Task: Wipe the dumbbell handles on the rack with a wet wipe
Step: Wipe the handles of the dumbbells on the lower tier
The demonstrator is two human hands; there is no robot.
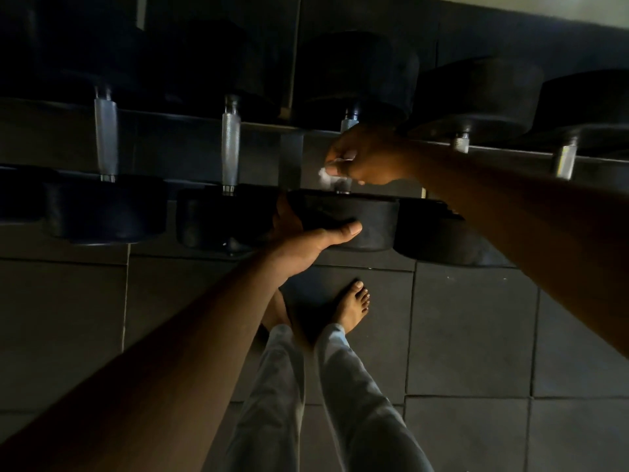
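Observation:
Several black dumbbells lie across a dark rack [190, 121], their knurled steel handles pointing towards me. My right hand [366, 158] is wrapped round the third handle [349, 123] from the left with a white wet wipe [327, 174] bunched under its fingers. Most of that handle is hidden by the hand. My left hand [306, 238] grips the near black head [360, 216] of the same dumbbell, thumb over its front face. Two bare handles stand to the left, the first [106, 136] and the second [231, 149].
Two more dumbbells sit to the right, with short stretches of handle [565, 161] showing past my right forearm. Below the rack is a dark tiled rubber floor [469, 332]. My bare feet [352, 306] and light trouser legs stand close under the rack.

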